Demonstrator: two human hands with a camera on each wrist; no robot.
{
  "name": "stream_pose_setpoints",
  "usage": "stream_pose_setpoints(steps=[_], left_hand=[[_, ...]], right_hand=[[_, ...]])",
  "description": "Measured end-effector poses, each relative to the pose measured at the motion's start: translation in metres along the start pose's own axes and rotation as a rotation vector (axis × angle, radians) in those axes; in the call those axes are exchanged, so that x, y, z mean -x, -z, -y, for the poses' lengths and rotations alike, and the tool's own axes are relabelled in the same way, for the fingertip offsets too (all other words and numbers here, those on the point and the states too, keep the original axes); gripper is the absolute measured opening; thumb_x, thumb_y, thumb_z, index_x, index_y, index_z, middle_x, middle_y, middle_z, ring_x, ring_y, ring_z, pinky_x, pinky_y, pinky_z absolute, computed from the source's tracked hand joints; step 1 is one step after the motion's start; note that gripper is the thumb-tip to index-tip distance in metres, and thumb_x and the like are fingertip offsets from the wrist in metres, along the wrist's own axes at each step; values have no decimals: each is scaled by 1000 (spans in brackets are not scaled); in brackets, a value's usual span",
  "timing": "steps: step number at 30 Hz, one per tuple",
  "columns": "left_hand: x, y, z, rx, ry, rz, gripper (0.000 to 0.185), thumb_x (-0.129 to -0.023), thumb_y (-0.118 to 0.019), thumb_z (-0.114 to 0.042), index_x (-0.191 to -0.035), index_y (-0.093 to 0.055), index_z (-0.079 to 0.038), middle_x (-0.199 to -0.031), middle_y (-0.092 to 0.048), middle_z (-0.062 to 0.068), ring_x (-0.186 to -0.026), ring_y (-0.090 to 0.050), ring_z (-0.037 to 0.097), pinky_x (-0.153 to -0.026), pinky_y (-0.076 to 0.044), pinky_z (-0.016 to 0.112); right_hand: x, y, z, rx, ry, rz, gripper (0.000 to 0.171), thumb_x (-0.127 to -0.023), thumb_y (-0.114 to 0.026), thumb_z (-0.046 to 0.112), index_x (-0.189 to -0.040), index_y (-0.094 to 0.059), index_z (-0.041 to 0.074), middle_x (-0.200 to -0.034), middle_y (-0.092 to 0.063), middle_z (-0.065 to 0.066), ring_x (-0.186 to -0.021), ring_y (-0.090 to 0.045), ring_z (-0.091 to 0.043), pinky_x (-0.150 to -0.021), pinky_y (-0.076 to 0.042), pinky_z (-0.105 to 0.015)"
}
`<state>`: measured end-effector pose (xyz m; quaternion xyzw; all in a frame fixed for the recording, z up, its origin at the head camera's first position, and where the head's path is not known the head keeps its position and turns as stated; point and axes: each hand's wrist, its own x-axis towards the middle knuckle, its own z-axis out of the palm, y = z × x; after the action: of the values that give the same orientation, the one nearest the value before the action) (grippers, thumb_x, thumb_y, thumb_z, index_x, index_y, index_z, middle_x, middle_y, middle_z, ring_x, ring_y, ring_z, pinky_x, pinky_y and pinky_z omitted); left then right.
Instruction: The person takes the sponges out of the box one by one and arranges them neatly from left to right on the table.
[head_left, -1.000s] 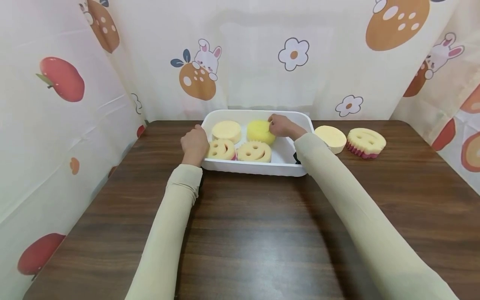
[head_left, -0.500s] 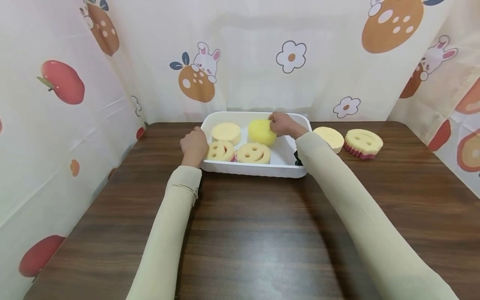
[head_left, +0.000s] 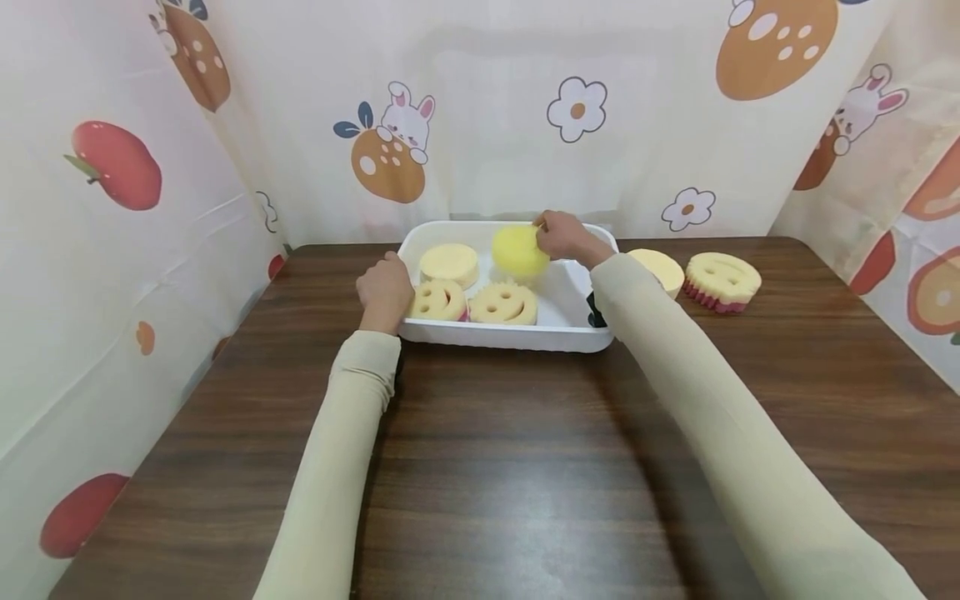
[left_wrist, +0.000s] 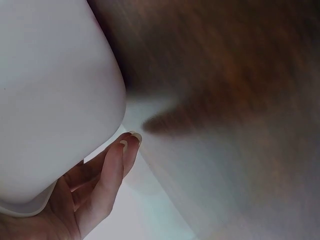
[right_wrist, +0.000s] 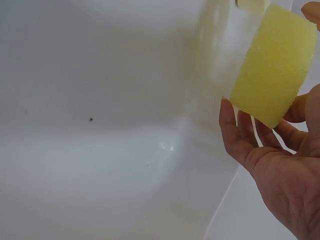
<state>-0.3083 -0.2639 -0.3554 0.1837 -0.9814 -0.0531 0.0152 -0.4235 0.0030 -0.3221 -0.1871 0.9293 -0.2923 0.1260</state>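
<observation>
The yellow round sponge (head_left: 521, 250) hangs tilted above the white tray (head_left: 502, 335), pinched at its edge by my right hand (head_left: 562, 237). The right wrist view shows the thumb on one side of the sponge (right_wrist: 277, 65) and fingers on the other. My left hand (head_left: 385, 290) grips the tray's left rim. In the left wrist view its fingers (left_wrist: 111, 172) lie along the outside of the tray wall (left_wrist: 65, 95); the thumb is hidden. Inside the tray sit a pale round sponge (head_left: 450, 264) and two smiley-face sponges, the left one (head_left: 437, 300) and the right one (head_left: 504, 303).
Right of the tray, a pale round sponge (head_left: 660, 268), partly behind the right sleeve, and a smiley sponge with a pink base (head_left: 722, 282) lie on the brown wooden table (head_left: 480, 467). A printed curtain (head_left: 510, 167) stands behind the table.
The right hand has lifted the yellow sponge from the tray's floor and tilted it up. The left hand has stayed at the tray's left rim.
</observation>
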Motion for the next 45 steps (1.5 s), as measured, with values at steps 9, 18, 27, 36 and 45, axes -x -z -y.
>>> stream_pose_setpoints(steps=[9, 18, 27, 36, 45], left_hand=[[0, 1, -3, -4, -12, -20, 36, -101, -39, -17, -129, -44, 5, -119, -64, 23, -105, -67, 38, -84, -54, 48], [0, 3, -7, 4, -18, -18, 37, -102, -37, -17, -130, -44, 5, -119, -65, 23, -107, -67, 38, -86, -54, 49], [0, 4, -7, 18, -9, -11, 38, -102, -37, -17, -132, -42, 5, -121, -64, 24, -110, -66, 39, -88, -53, 50], [1, 2, -6, 14, -15, -10, 39, -101, -37, -17, -132, -42, 6, -121, -64, 25, -110, -66, 39, -88, -53, 50], [3, 2, 0, 13, -7, 5, 38, -100, -37, -16, -131, -42, 7, -119, -64, 25, -109, -66, 39, -87, -53, 49]], right_hand=[[10, 11, 6, -42, -3, -50, 51, -101, -31, 15, -148, -35, -2, -148, -45, -22, -123, -53, -29, -101, -51, -41], [10, 16, 4, -18, 8, -71, 48, -101, -31, 17, -145, -40, -2, -143, -49, -20, -117, -53, -27, -98, -49, -38], [15, 24, 6, 33, 42, -117, 49, -102, -30, 19, -143, -43, -4, -139, -52, -21, -110, -53, -28, -95, -47, -37], [24, 33, 3, 13, 4, -125, 48, -103, -31, 21, -144, -43, -3, -142, -51, -21, -114, -54, -29, -100, -46, -40], [29, 40, 1, 56, 32, -152, 49, -103, -33, 22, -142, -45, -5, -144, -47, -24, -125, -47, -32, -109, -40, -44]])
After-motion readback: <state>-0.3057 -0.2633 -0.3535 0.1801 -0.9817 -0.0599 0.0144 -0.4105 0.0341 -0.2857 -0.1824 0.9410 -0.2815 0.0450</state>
